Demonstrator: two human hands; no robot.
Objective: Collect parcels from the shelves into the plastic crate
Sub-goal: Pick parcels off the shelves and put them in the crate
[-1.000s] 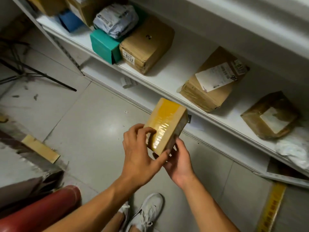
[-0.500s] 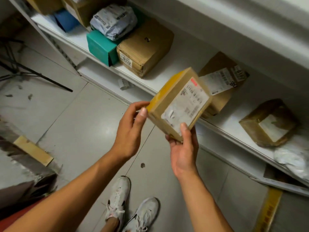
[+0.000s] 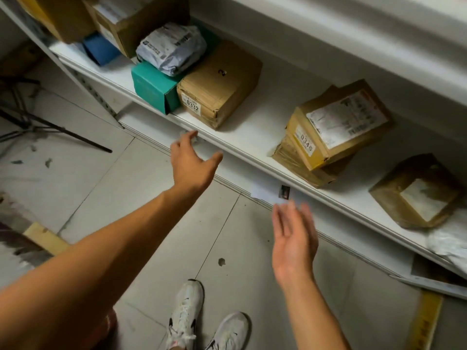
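— Two hands, both empty. My left hand is stretched out toward the front edge of the white metal shelf, fingers spread and relaxed, gripping nothing. My right hand hangs lower, palm turned inward, fingers straight and blurred, also holding nothing.

— Where are the parcels?

— All on the shelf. One small brown cardboard box numbered 0346 lies tilted on top of a flatter brown cardboard parcel, its white label facing up. Well to its left sits a larger brown cardboard box numbered 0332, touching a teal cardboard box. A grey plastic mailer bag rests on the teal box. Behind those stand a blue packet and two taller brown cartons.

— And to the right?

— One dark, worn brown box with a white label, apart from the 0346 pair, and a white plastic bag at the frame edge.

— The crate?

— Not visible in this view. Below me: grey floor tiles and my white sneakers.
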